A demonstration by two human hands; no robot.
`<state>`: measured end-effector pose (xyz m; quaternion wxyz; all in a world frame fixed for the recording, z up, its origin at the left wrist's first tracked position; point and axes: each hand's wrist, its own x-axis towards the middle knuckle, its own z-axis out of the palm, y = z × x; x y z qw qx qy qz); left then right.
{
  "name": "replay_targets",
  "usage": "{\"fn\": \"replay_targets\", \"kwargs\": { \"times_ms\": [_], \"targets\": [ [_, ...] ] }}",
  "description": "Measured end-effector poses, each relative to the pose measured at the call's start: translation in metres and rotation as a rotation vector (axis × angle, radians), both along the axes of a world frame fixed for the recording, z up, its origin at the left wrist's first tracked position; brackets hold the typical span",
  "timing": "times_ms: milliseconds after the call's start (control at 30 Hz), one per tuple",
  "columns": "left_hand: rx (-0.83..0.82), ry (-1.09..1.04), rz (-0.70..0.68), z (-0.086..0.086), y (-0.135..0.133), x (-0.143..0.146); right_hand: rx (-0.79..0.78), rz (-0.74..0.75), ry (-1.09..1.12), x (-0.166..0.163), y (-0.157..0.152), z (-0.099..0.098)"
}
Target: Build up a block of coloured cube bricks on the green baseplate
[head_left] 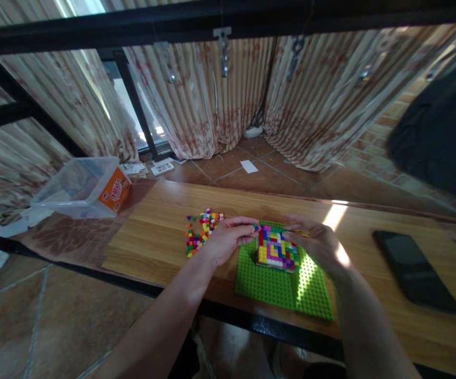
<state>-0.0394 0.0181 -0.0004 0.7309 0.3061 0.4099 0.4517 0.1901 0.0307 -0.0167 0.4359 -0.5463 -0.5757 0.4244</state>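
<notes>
My left hand (231, 236) is closed in a pinch on small toy bricks (256, 228), purple and green, at the left back corner of a block build. That build (277, 250) is a low rectangle of many-coloured bricks on a green studded baseplate (267, 287). My right hand (318, 242) is closed at the build's right back side, with its fingertips close to the top bricks. A thin yellowish thing (301, 232) shows along its fingers; its kind is unclear. Left of the baseplate lies a pile of loose bricks (200, 231), partly hidden behind my left hand.
A wooden tabletop (145, 226) with a dark front edge carries everything. At the right lies a black phone or tablet (417, 271). Beyond the left end stands a clear plastic bin (81, 189) with an orange label. Metal clips (224, 52) hang from a dark bar above.
</notes>
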Motion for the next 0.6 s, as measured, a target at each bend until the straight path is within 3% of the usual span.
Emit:
{"fn": "replay_targets", "kwargs": {
  "times_ms": [233,433,600],
  "targets": [
    [-0.002,-0.064,-0.025,0.003,-0.002,0.001,-0.063,-0.001,0.092,0.005,-0.008,-0.001],
    [0.034,-0.099,-0.058,0.0,-0.003,0.003,0.197,-0.172,0.128,-0.009,-0.017,0.008],
    [0.101,-0.161,-0.101,-0.001,-0.005,0.005,0.354,-0.012,-0.177,-0.036,-0.029,0.021]
  ]
}}
